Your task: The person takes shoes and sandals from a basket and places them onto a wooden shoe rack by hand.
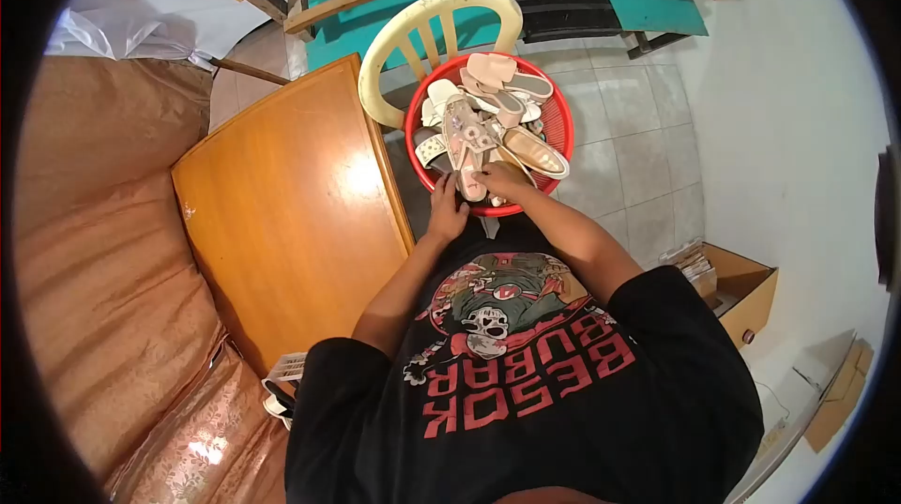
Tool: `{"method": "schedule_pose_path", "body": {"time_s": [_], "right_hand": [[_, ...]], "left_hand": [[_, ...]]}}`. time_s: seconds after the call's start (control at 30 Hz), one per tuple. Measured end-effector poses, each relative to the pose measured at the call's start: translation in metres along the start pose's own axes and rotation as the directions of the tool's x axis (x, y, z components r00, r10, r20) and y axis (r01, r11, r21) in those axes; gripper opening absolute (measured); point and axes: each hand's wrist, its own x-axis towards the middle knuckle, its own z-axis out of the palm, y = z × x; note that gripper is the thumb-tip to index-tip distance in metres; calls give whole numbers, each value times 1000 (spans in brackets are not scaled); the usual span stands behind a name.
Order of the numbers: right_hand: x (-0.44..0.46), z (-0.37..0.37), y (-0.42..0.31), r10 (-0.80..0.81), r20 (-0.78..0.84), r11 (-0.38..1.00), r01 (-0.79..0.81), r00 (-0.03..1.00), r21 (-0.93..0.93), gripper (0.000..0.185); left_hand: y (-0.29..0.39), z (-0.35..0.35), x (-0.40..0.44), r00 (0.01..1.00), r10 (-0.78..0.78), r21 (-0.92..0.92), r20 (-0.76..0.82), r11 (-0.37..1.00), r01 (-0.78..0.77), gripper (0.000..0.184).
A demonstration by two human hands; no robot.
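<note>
Since those shoes [466,129] are heaped loose, tugging could spill some, can't tell if your fingers [442,189] grip any

On my feed I see a pale, ornamented sandal [466,149] lying atop other shoes [537,152] in the red basket [565,117].
</note>
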Motion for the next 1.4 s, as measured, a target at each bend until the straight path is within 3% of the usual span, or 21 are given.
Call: {"method": "schedule_pose_path", "body": {"time_s": [0.07,0.17,0.23,0.3,0.37,0.43,0.47,0.5,0.57,0.63,0.7,0.73,0.77,0.83,0.93,0.97,1.1,1.2,1.3,1.37,1.4], "right_hand": [[-3,-9,6,4,91,921,-39,996,387,38],[-33,-1,30,23,19,869,-30,1000,493,31],[-33,3,56,27,-20,898,-16,999,440,29],[-40,9,78,-178,-341,932,269,923,243,25],[-66,-16,69,-174,-316,930,261,933,258,25],[-77,-31,66,-374,-486,920,250,790,-301,29],[-73,-40,66,-352,-453,928,244,819,-280,33],[-75,-49,61,-365,-447,924,257,817,-283,33],[-84,-69,48,-347,-460,893,137,818,-430,35],[-74,-80,55,-311,-387,871,98,868,-482,36],[-66,-92,68,-306,-282,827,106,909,-552,31],[-67,-102,72,-342,-190,791,172,920,-588,32],[-62,-112,80,-357,-178,787,192,917,-586,32],[-60,-129,94,-452,-4,801,404,892,-441,33],[-48,-150,116,-542,148,737,552,827,-390,37],[-43,-154,121,-596,218,696,633,773,-340,36],[-44,-156,120,-597,399,537,716,696,-445,36],[-41,-149,110,-552,357,483,638,753,-600,50],[-55,-140,99,-620,340,430,669,707,-607,72],[-68,-137,100,-629,385,362,693,675,-623,81],[-73,-138,98,-533,459,374,685,711,-625,81]], "left_hand": [[-7,4,17,998,15,56,-61,998,-12,74],[16,-2,3,991,43,104,-127,994,-30,65],[42,-7,3,970,124,177,-210,980,-87,58],[59,-15,4,980,160,222,-119,966,-131,51],[67,-6,10,961,248,196,-126,955,-221,43],[67,8,19,919,393,143,43,908,-395,37],[65,19,24,897,436,91,76,893,-442,42],[68,29,25,900,431,101,66,895,-435,42],[77,50,25,936,256,-34,242,966,-255,48],[77,73,32,939,120,-17,322,992,-121,55],[79,96,35,871,-202,100,447,979,176,60],[40,126,44,859,-164,32,485,985,169,64],[24,146,44,890,-143,98,432,989,111,64],[36,164,36,909,-277,72,311,961,268,63],[57,181,43,848,-504,76,161,863,499,59],[65,187,43,838,-524,70,153,852,519,59],[85,206,36,849,-466,173,-250,841,513,51],[126,198,28,805,-505,130,-309,817,562,50],[136,201,20,798,-579,-10,-168,810,586,48],[135,216,14,903,-378,-41,-204,925,378,49],[137,218,13,893,-395,-73,-214,919,388,55]]}}
